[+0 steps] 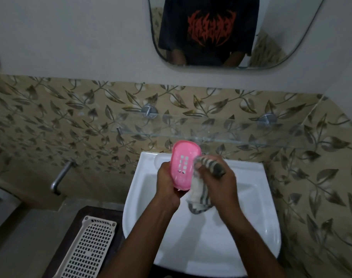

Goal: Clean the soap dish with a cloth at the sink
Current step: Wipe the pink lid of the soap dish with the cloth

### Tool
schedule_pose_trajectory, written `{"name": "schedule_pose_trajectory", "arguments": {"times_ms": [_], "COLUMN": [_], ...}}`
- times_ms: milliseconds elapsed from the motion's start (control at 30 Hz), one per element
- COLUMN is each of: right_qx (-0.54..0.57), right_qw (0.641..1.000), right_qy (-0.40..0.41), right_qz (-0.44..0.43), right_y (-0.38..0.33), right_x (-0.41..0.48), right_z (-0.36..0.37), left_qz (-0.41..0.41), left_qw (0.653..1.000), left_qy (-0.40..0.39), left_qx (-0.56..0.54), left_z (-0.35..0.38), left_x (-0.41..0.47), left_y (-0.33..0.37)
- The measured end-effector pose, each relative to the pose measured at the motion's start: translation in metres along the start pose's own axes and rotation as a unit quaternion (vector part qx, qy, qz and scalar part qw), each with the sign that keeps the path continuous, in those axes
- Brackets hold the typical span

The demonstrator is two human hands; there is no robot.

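My left hand (167, 183) grips a pink plastic soap dish (184, 165) by its near end and holds it tilted up over the white sink (251, 197). The dish has several drain slots in its middle. My right hand (219, 177) is closed on a white and grey striped cloth (199, 195). The bunched top of the cloth touches the dish's right edge, and the rest of it hangs down into the basin.
A glass shelf (211, 133) on two metal brackets runs across the leaf-patterned tiles just above the sink. A metal tap (59, 179) sticks out of the wall at left. A white perforated basket (88, 249) lies on a dark surface left of the sink. A mirror (221, 33) hangs above.
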State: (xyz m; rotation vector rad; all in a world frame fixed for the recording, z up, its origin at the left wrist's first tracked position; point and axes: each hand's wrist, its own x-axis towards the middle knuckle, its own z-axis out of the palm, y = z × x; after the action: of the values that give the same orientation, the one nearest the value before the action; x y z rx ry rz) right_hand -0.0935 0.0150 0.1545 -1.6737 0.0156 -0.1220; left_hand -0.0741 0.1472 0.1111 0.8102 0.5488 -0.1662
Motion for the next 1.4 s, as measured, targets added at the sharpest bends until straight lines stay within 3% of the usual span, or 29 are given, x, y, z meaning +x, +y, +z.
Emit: {"name": "schedule_pose_trajectory", "arguments": {"times_ms": [100,167,300,467,567,700,800,867,1000,1100,1167,1267,1333,1400], "right_qx": [0.123,0.152,0.163,0.128,0.031,-0.156,-0.268,-0.335,-0.366,-0.407,-0.431,-0.404,-0.403,-0.409], "right_qw": [0.983,0.971,0.958,0.958,0.976,0.987,0.958,0.932,0.907,0.877,0.868,0.898,0.893,0.886], "right_qy": [-0.008,-0.04,-0.096,-0.129,-0.115,-0.012,-0.012,-0.016,-0.08,-0.139,-0.14,-0.12,-0.07,-0.084], "right_qz": [0.138,0.181,0.215,0.22,0.183,0.028,-0.102,-0.14,-0.193,-0.216,-0.203,-0.128,-0.186,-0.202], "right_y": [-0.011,-0.016,-0.012,-0.004,-0.001,-0.009,-0.019,-0.021,-0.018,-0.011,-0.007,-0.013,-0.017,-0.022], "right_x": [0.019,0.022,0.018,0.015,0.014,0.011,0.01,0.007,-0.01,-0.025,-0.023,-0.012,-0.005,-0.011], "right_z": [-0.016,-0.024,-0.027,-0.027,-0.027,-0.023,-0.013,0.0,0.019,0.017,0.012,0.011,0.017,0.025], "left_qz": [0.05,0.046,-0.025,-0.062,-0.062,-0.045,-0.013,0.016,0.045,0.018,0.009,0.026,0.008,-0.007], "left_qw": [0.995,0.988,0.974,0.976,0.981,0.981,0.979,0.979,0.984,0.988,0.99,0.993,0.994,0.991], "left_qy": [-0.076,-0.122,-0.184,-0.167,-0.143,-0.153,-0.165,-0.169,-0.145,-0.121,-0.111,-0.098,-0.092,-0.107], "left_qx": [-0.035,-0.081,-0.129,-0.125,-0.118,-0.115,-0.117,-0.114,-0.098,-0.096,-0.089,-0.059,-0.064,-0.083], "left_z": [-0.003,-0.004,-0.005,-0.007,-0.005,-0.008,-0.003,0.002,-0.001,-0.011,-0.012,-0.005,-0.005,-0.005], "left_x": [-0.016,-0.021,-0.031,-0.04,-0.038,-0.033,-0.032,-0.032,-0.024,-0.015,-0.017,-0.021,-0.019,-0.02], "left_y": [0.004,0.008,0.013,0.008,0.003,-0.001,-0.005,-0.01,-0.01,-0.008,-0.011,-0.018,-0.018,-0.012]}}
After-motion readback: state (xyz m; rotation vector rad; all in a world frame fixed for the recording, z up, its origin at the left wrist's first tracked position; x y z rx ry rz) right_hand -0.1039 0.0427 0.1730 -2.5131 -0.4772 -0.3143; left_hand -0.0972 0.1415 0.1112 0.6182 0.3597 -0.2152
